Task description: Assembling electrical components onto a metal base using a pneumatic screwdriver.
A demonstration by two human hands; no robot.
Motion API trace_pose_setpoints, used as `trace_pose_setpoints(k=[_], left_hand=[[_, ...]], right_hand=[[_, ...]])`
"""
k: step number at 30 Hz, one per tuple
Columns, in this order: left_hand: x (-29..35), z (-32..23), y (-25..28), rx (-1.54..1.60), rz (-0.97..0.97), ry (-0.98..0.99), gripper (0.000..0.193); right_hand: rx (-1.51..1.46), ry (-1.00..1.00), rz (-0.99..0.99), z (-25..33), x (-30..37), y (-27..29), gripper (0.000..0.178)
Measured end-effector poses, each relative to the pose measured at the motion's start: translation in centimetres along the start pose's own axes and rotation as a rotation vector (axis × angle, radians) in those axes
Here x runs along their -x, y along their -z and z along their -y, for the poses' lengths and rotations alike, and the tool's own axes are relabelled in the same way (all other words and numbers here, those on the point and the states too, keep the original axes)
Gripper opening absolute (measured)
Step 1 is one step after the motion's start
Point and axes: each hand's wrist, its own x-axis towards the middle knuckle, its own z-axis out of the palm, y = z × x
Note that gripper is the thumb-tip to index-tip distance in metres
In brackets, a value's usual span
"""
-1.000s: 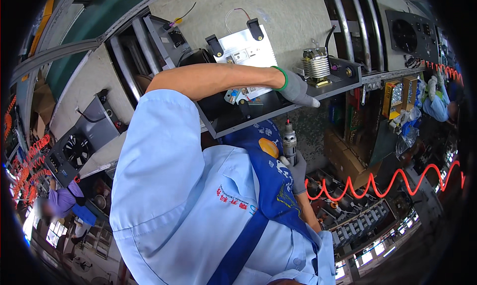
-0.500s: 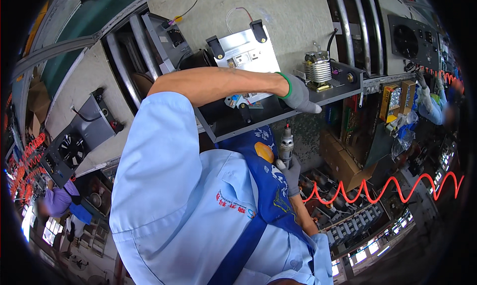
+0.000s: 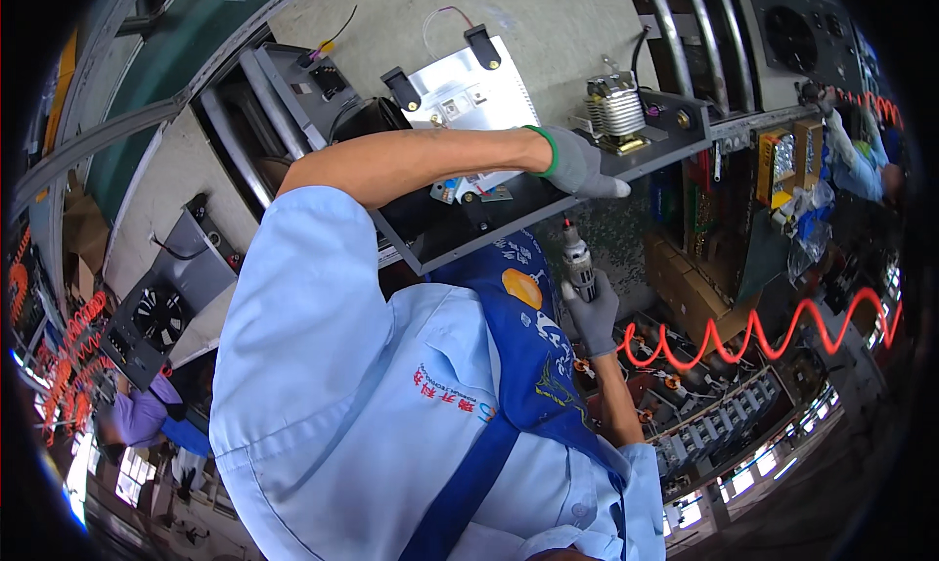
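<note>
My right hand [image 3: 593, 316], in a grey glove, is closed around a silver air screwdriver [image 3: 578, 266] whose tip points up towards the bench edge. My left forearm crosses an open dark metal chassis [image 3: 430, 258]. The gloved left hand [image 3: 577, 162] is at the chassis's front rim, its fingers bent together with a pale fingertip pointing right; what it holds, if anything, is hidden. Under and beyond the forearm lies a silver heatsink plate [image 3: 460, 87] with black corner brackets. Near the left hand, a finned metal transformer-like part [image 3: 615, 111] stands at the chassis's right end.
A red coiled air hose [image 3: 753, 336] stretches right from the right hand. Metal rollers [image 3: 685, 33] flank the work board. Another chassis with a fan [image 3: 161, 312] sits at left. Cardboard boxes [image 3: 690, 287] stand below the bench at right. Co-workers are at both sides.
My right hand has moved up and right, away from the apron, bringing the screwdriver closer to the chassis rim. The left hand stays by the rim while the whole view shifts slightly.
</note>
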Motion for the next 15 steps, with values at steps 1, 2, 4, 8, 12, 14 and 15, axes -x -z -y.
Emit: trace_pose_setpoints(k=[1, 2, 4, 8, 12, 14, 15], left_hand=[[0.0, 0.0, -0.1, -0.008, -0.029, -0.001, 0.095], [-0.1, -0.1, -0.3, -0.015, -0.043, 0.005, 0.096], [-0.2, -0.3, -0.4, -0.03, -0.022, 0.031, 0.096], [1.0, -1.3, -1.9, -0.13, -0.231, 0.001, 0.082], [3.5, -3.8, -6.3, -0.362, -1.12, -0.41, 0.026], [5.9, -4.3, -12.1, -0.15, -1.124, -0.448, 0.017], [6.3, -4.0, -14.6, -0.045, -1.102, -0.467, 0.015]], right_hand=[[0.004, 0.01, -0.005, -0.1, -0.2, 0.0, 0.034], [0.014, 0.006, -0.003, -0.1, -0.3, -0.1, 0.034], [-0.025, 0.025, 0.008, -0.1, -0.3, -0.3, 0.036], [-0.044, 0.051, 0.04, 0.2, -0.3, -0.3, 0.036], [-0.085, 0.084, 0.055, 0.2, -0.2, 0.0, 0.036], [-0.132, 0.046, 0.078, 0.0, -0.5, 0.2, 0.037], [-0.098, 0.082, 0.09, -0.1, -0.8, 0.3, 0.037]])
